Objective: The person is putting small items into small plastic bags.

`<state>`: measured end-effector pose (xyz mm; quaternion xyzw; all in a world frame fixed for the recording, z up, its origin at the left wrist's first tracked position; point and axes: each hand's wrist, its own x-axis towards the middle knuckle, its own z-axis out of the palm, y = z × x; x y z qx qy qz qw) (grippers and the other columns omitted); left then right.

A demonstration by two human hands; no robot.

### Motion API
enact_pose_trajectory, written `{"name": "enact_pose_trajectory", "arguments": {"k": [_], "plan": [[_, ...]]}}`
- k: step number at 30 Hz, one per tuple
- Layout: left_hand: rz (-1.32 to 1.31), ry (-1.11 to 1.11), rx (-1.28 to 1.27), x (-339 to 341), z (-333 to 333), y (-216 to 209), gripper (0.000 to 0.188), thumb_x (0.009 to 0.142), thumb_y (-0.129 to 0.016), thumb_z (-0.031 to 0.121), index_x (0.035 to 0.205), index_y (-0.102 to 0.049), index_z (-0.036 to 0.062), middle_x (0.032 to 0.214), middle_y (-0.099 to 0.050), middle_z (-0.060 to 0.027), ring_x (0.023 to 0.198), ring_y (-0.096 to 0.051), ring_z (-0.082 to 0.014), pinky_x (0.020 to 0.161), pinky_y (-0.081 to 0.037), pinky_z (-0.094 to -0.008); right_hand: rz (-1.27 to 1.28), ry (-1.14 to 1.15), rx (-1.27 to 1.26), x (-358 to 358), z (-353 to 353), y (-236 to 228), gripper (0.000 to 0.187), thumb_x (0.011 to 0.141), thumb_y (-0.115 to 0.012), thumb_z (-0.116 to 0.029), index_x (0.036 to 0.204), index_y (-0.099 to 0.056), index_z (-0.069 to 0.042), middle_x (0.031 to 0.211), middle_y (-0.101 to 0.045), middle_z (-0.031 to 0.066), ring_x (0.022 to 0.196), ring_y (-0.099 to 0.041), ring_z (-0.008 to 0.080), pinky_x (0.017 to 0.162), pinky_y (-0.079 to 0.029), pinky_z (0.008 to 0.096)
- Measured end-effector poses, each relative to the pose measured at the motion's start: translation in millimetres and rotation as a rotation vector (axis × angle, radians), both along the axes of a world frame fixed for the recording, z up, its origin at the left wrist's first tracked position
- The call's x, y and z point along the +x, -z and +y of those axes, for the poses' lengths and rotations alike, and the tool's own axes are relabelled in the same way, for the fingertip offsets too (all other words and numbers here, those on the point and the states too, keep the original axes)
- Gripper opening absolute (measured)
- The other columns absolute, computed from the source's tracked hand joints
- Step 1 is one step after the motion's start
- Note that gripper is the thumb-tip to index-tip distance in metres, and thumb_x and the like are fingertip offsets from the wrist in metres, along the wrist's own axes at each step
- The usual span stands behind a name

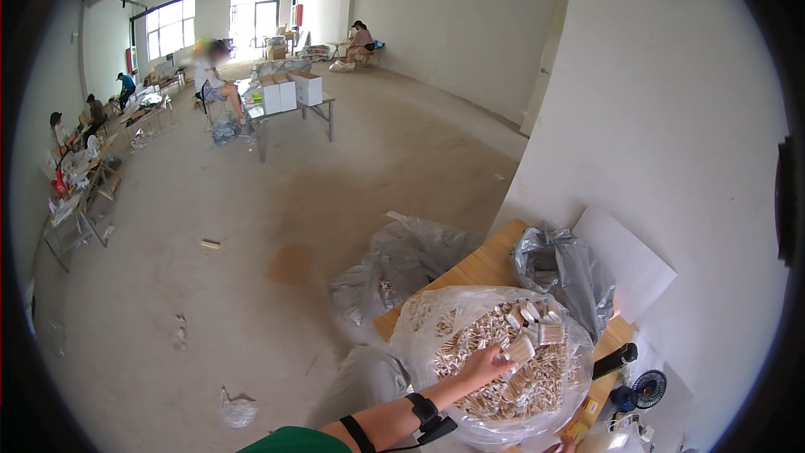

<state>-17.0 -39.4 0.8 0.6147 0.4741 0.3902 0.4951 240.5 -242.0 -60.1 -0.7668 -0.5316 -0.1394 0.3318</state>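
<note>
Hands: two, left (485, 367) and right (563, 445), the latter mostly cut off. Clear plastic bag (417, 323): one. Loose cotton swabs (478, 394): a heap, beyond counting. Swab bundle (520, 351) in the left hand: one. Other bundles (551, 334) on the heap: several, overlapping, exact number unclear. Wooden tabletop (482, 262): one. Grey plastic bag (579, 281) upon it: one. Desk fan (650, 387): one. Black cylinder (615, 361): one. White panel (627, 262): one. White boxes (309, 89), distant: three. Seated or stooping people (364, 39), distant: five.

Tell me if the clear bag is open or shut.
Open: the clear bag spreads wide at its mouth, and the swabs heaped inside show beneath the left hand.
</note>
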Motion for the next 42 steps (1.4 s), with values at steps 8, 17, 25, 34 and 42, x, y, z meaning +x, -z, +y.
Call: {"name": "enact_pose_trajectory", "arguments": {"k": [8,17,25,34,42], "plan": [[-0.011,0.187,0.028,0,-34,-19,0.042,0.081,-0.066,0.042,0.091,-0.064,0.001,0.072,-0.065,-0.0107,0.06,-0.061,-0.0177,0.053,-0.045,-0.0304,0.497,-0.311,0.036,-74,48,-92,0.041,0.071,-0.061,-0.005,0.112,-0.054,0.0,0.116,-0.054,0.0162,0.111,-0.049,0.0343,0.098,-0.036,0.0451],[-0.084,0.001,-0.299,-21,-43,-18,0.038,0.084,-0.062,0.036,0.077,-0.063,-0.0006,0.057,-0.059,-0.0084,0.05,-0.058,-0.0144,0.045,-0.043,-0.0308,0.184,-0.621,0.05,-163,99,-85,0.044,0.069,-0.065,0.003,0.111,-0.05,-0.001,0.109,-0.053,0.0206,0.103,-0.052,0.0388,0.087,-0.045,0.0429],[0.185,-0.078,0.074,-14,-35,12,0.031,0.083,-0.06,0.029,0.076,-0.06,-0.0014,0.066,-0.06,-0.019,0.062,-0.061,-0.0357,0.057,-0.046,-0.0421,0.321,-0.579,-0.043,-168,104,-73,0.04,0.069,-0.067,0.001,0.106,-0.051,-0.001,0.106,-0.055,0.0197,0.098,-0.054,0.0383,0.081,-0.048,0.0417],[0.155,-0.008,0.077,-18,-39,4,0.026,0.082,-0.061,0.023,0.075,-0.059,-0.0016,0.061,-0.057,-0.017,0.055,-0.057,-0.0318,0.051,-0.042,-0.0389,0.369,-0.446,-0.038,-159,106,-74,0.018,0.073,-0.065,-0.002,0.089,-0.059,-0.002,0.089,-0.059,0.0132,0.079,-0.059,0.0305,0.067,-0.05,0.0367],[0.05,0.043,0.053,-22,-41,8,0.018,0.08,-0.06,0.015,0.074,-0.058,-0.0015,0.061,-0.056,-0.0133,0.054,-0.055,-0.0226,0.052,-0.041,-0.0345,0.391,-0.491,-0.103,-163,111,-81,0.021,0.072,-0.063,-0.003,0.092,-0.058,-0.003,0.083,-0.059,0.014,0.078,-0.059,0.0338,0.066,-0.048,0.0412]]}}
